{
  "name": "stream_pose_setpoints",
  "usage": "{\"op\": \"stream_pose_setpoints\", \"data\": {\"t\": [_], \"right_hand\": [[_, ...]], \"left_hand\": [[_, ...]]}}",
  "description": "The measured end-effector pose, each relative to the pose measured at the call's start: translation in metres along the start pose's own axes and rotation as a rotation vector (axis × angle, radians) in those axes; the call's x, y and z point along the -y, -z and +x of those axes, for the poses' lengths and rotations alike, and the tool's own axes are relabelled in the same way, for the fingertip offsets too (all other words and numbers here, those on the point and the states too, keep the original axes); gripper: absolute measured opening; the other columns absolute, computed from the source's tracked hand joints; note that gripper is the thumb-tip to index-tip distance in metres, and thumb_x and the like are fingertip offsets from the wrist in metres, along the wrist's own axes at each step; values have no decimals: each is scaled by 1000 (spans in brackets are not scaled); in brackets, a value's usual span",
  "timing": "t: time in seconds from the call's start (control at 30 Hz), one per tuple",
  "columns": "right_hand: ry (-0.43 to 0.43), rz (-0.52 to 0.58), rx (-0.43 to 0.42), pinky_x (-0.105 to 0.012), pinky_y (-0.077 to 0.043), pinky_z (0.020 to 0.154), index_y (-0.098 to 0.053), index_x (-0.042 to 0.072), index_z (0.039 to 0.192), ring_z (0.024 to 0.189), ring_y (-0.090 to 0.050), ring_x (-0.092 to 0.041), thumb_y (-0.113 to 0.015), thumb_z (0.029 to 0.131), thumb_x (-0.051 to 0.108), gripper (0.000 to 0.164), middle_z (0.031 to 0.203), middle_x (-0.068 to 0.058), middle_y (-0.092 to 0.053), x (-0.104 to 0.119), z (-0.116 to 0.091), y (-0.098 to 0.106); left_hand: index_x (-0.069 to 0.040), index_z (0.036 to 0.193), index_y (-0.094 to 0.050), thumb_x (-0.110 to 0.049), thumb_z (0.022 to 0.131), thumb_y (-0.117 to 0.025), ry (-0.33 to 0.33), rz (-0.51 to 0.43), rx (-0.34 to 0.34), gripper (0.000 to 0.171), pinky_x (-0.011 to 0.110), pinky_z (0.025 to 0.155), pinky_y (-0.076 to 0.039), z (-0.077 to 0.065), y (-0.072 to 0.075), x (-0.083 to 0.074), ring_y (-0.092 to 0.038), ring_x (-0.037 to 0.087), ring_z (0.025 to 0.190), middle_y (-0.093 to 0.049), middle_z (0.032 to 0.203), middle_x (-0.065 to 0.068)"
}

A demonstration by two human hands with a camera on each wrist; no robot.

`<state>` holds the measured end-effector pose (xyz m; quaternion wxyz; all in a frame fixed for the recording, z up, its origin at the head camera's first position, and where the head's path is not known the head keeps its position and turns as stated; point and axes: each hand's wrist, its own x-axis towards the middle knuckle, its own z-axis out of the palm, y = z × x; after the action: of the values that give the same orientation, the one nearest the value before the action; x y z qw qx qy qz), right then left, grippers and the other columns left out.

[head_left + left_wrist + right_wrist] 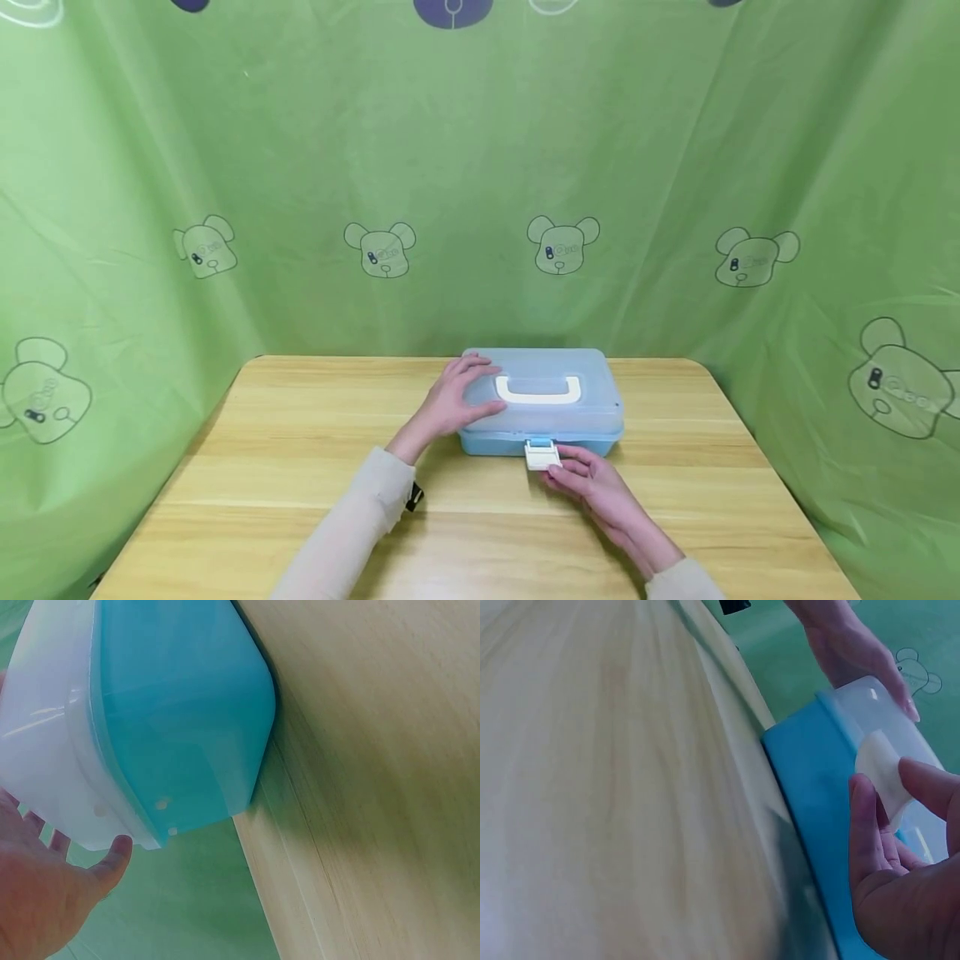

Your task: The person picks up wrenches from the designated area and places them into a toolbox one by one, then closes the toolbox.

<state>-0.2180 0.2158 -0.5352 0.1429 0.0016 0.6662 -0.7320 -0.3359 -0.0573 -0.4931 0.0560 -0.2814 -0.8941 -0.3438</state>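
Note:
A storage box with a blue base (pixel 187 712) and a translucent lid (pixel 540 421) sits on the table with the lid down. A white handle (pixel 542 397) lies on top of the lid. My left hand (pixel 452 400) rests on the lid's left part, fingers spread and thumb toward the front. At the front middle, the white latch (pixel 542 456) sticks outward from the box. My right hand (pixel 600 492) pinches this latch between thumb and fingers; in the right wrist view the latch (pixel 881 772) shows between the fingertips.
The box stands near the far edge of a light wooden table (pixel 315 433). A green curtain (pixel 465 167) with bear-head prints hangs behind the table and along both sides. A small black object (pixel 415 497) shows at the left sleeve's cuff.

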Motion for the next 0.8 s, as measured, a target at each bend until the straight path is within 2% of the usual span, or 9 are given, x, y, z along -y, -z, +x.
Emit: {"op": "stream_pose_setpoints", "data": {"t": [0.17,0.33,0.43,0.53,0.6,0.7,0.8], "right_hand": [[20,-106,-102,-22,-60,90,-50,-12,141,99,-73,-14,-74,94,7,56,115,-17,-74,5,2,-4],[48,-207,-220,-18,-60,83,-61,-10,132,91,-72,-10,-78,90,3,48,108,-15,-76,6,1,-10],[116,-343,-301,-17,-60,77,-67,-6,123,82,-72,-8,-82,86,3,41,101,-14,-77,7,1,-11],[223,-564,-393,-18,-58,67,-71,1,113,72,-68,-8,-87,81,7,36,90,-8,-76,8,0,-12],[307,-719,-455,-19,-54,63,-71,6,111,68,-63,-9,-91,78,11,39,83,-3,-73,8,0,-12],[471,-909,-527,-26,-50,66,-68,9,114,76,-59,-15,-96,71,15,52,86,-1,-67,9,2,-13],[661,-1049,-591,-37,-48,74,-66,8,120,90,-55,-26,-101,61,16,68,97,-8,-63,9,5,-14]], "left_hand": [[-25,146,-58,-55,91,-74,-11,-1,-14,64,58,124,-30,0,0,1,-27,24,156,-45,160,-1],[-25,146,-58,-55,91,-74,-11,-2,-13,64,57,125,-29,0,-1,1,-27,24,156,-45,160,-1],[-24,146,-58,-55,91,-74,-11,-3,-10,65,57,125,-28,-1,-1,1,-26,24,157,-45,160,0],[-24,146,-58,-55,91,-74,-13,-10,-8,65,57,125,-29,-1,-2,0,-26,25,156,-45,160,0],[-24,146,-58,-55,91,-74,-11,-12,-5,66,57,125,-29,-1,-1,0,-26,24,156,-45,160,0],[-25,146,-58,-55,91,-74,-9,-12,-11,65,57,124,-30,-1,-2,1,-28,24,156,-45,160,-1],[-26,146,-58,-56,91,-74,-7,-8,-15,64,56,124,-32,-1,-1,1,-29,22,155,-45,159,-3]]}}
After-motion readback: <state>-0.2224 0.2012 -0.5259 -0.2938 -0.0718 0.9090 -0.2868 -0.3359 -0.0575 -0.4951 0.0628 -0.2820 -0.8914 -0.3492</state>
